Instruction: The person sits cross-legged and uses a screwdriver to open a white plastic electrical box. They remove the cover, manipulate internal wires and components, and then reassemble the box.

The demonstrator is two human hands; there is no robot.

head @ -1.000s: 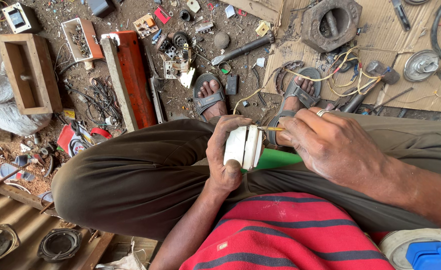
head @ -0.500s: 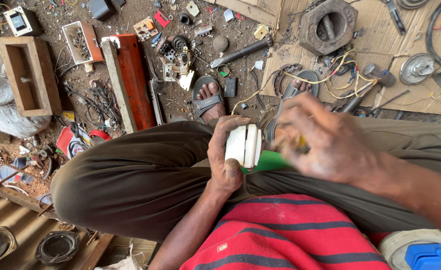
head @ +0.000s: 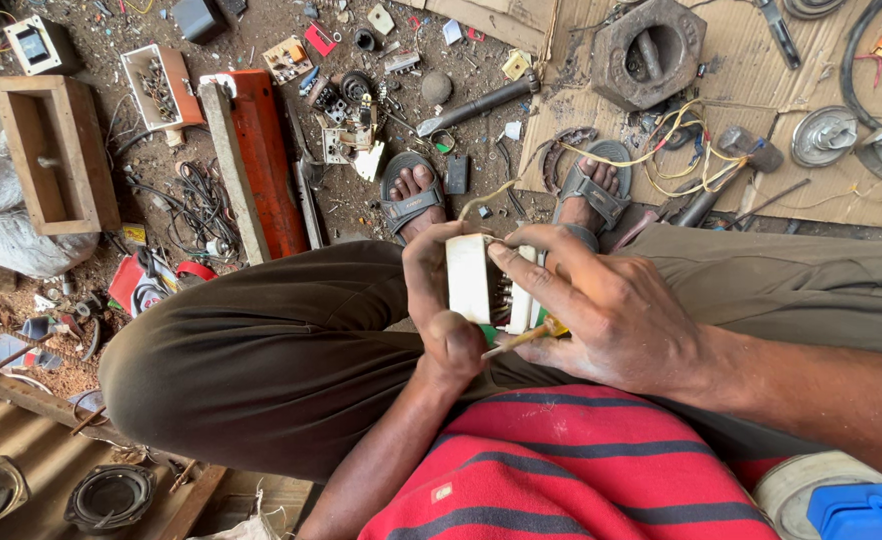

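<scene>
I sit with my knees apart, looking down at my lap. My left hand (head: 439, 300) grips a white plastic electrical part (head: 469, 278), its two halves pulled slightly apart with metal pieces showing in the gap. My right hand (head: 601, 310) wraps its fingers over the other white half (head: 521, 300) and also holds a thin yellow-handled screwdriver (head: 521, 338) that points left under the part. A bit of green (head: 488, 332) shows beneath. My sandalled feet (head: 413, 198) rest on the dirt floor below.
Scrap litters the ground: a wooden box (head: 51, 160) at left, a red metal bar (head: 261, 160), loose wires (head: 681, 160), a heavy metal casting (head: 649, 50) on cardboard, speaker cones (head: 111, 495) at bottom left, a blue box (head: 866, 510) at bottom right.
The white part has come apart into two halves, and my right hand has moved from poking its end with the screwdriver to gripping it from the right.
</scene>
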